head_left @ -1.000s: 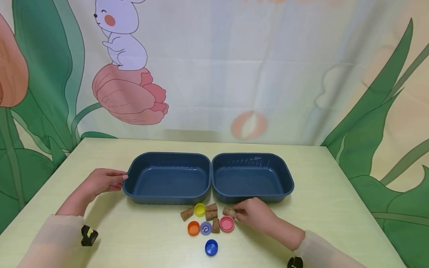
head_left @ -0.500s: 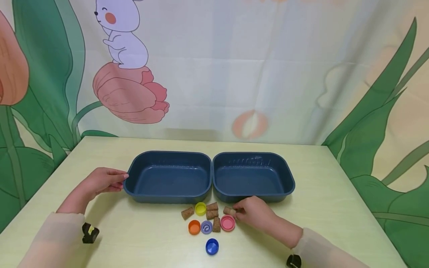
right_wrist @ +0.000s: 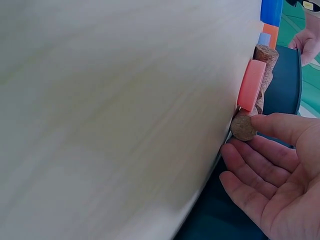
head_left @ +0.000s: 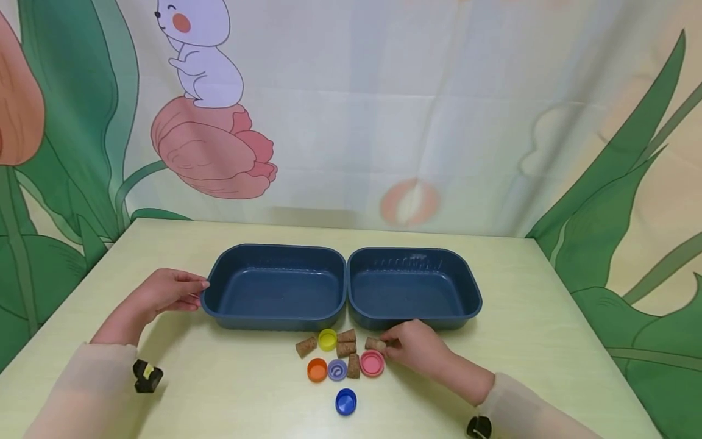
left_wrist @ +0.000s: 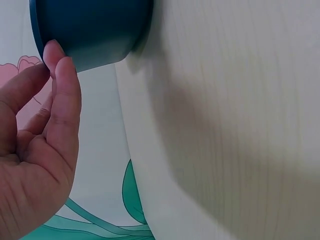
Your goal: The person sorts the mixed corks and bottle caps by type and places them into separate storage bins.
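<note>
At the left end of the left dark-blue tray, my left hand holds the rim with its fingertips; the left wrist view shows them at the tray's edge. My right hand pinches a cork between thumb and fingers, just in front of the right dark-blue tray. From the right wrist, that cork's round end shows, low at the table surface. Beside it lies a pink bottle cap. More corks are grouped to the left, among yellow, orange and purple caps.
A blue bottle cap lies apart, nearer the front. Both trays stand side by side, touching, on a pale wooden table, and I see nothing inside them. A printed cloth hangs behind the table.
</note>
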Action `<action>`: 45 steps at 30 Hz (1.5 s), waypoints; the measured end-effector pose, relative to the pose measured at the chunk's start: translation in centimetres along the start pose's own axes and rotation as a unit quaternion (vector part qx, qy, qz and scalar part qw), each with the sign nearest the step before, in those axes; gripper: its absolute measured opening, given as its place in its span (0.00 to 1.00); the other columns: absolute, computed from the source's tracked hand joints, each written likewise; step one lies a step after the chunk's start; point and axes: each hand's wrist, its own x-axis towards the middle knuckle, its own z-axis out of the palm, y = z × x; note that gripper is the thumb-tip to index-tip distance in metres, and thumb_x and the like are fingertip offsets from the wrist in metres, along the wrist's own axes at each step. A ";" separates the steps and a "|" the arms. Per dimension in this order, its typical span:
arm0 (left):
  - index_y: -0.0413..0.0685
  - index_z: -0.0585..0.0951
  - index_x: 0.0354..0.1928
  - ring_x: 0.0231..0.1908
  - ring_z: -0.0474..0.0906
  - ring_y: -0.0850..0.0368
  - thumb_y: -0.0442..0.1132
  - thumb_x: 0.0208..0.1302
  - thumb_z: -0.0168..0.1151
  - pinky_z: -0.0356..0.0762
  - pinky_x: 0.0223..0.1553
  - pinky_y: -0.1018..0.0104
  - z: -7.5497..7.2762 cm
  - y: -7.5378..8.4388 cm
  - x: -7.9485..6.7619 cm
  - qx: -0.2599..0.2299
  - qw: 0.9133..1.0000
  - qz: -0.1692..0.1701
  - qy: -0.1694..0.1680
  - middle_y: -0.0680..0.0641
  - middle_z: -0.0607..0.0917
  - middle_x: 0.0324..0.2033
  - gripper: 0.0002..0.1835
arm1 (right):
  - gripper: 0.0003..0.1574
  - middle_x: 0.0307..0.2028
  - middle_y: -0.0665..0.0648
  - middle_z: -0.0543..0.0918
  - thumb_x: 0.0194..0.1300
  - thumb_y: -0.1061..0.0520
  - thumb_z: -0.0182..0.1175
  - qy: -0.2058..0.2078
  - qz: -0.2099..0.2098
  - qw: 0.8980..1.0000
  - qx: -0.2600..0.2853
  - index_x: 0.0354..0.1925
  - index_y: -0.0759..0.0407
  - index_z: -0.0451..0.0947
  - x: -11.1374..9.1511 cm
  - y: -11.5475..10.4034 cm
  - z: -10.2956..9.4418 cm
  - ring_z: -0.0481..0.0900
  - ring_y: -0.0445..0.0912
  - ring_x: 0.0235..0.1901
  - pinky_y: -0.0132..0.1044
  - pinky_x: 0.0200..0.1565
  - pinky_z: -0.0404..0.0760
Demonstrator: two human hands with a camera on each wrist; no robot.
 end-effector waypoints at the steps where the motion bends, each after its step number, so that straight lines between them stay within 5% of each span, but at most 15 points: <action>1: 0.20 0.69 0.61 0.29 0.83 0.64 0.41 0.73 0.55 0.86 0.38 0.68 0.0 0.0 0.0 -0.001 1.000 0.000 0.000 0.57 0.84 0.26 0.27 | 0.07 0.33 0.54 0.90 0.59 0.60 0.68 0.001 -0.001 1.000 0.000 0.37 0.61 0.89 0.0 0.0 0.0 0.87 0.45 0.34 0.34 0.37 0.85; 45: 0.20 0.67 0.62 0.29 0.82 0.64 0.42 0.73 0.55 0.86 0.38 0.71 0.0 -0.1 0.2 -0.018 1.000 -0.013 -0.007 0.56 0.85 0.27 0.29 | 0.06 0.32 0.54 0.90 0.59 0.60 0.68 0.000 0.027 0.999 0.019 0.36 0.61 0.88 -0.2 -0.3 -0.5 0.85 0.42 0.31 0.32 0.35 0.83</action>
